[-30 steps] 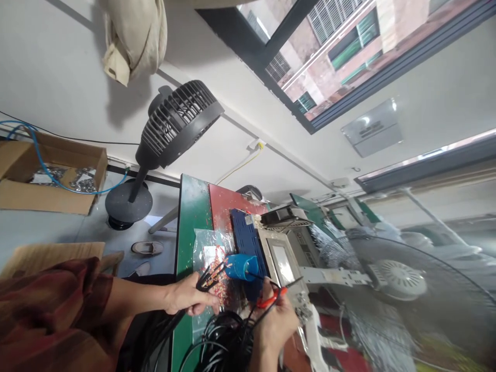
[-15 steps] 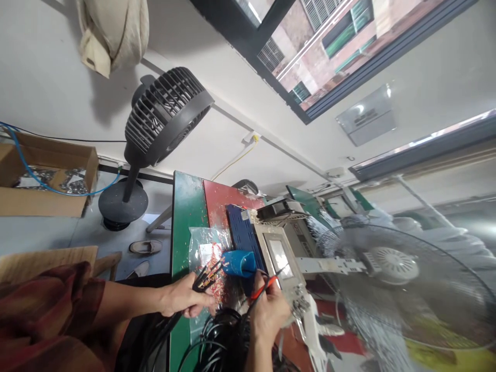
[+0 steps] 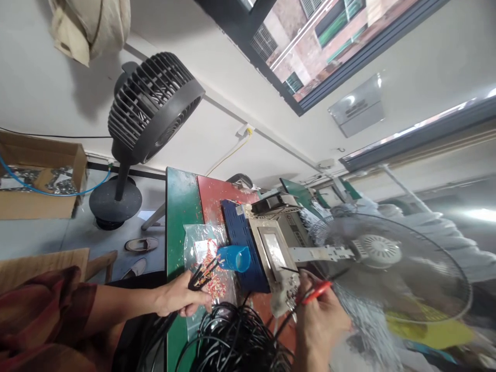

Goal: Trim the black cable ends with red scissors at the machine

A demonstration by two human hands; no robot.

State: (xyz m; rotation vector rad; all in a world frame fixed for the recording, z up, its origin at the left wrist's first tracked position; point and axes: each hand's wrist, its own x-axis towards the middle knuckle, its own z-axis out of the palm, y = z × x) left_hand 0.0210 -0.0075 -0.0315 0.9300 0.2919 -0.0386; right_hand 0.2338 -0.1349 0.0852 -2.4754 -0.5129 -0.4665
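Left hand (image 3: 176, 299): fingers closed on black cable ends (image 3: 201, 274), just left of the blue cup (image 3: 234, 258). Right hand (image 3: 321, 323): gripping the red-handled tool (image 3: 315, 293) — now swung from beside the cup to well right of it — stripping paused, likely.

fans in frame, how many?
2. A black floor fan stands on the floor left of the green table; a translucent fan sits at the right, beyond the right hand. Others may be hidden.
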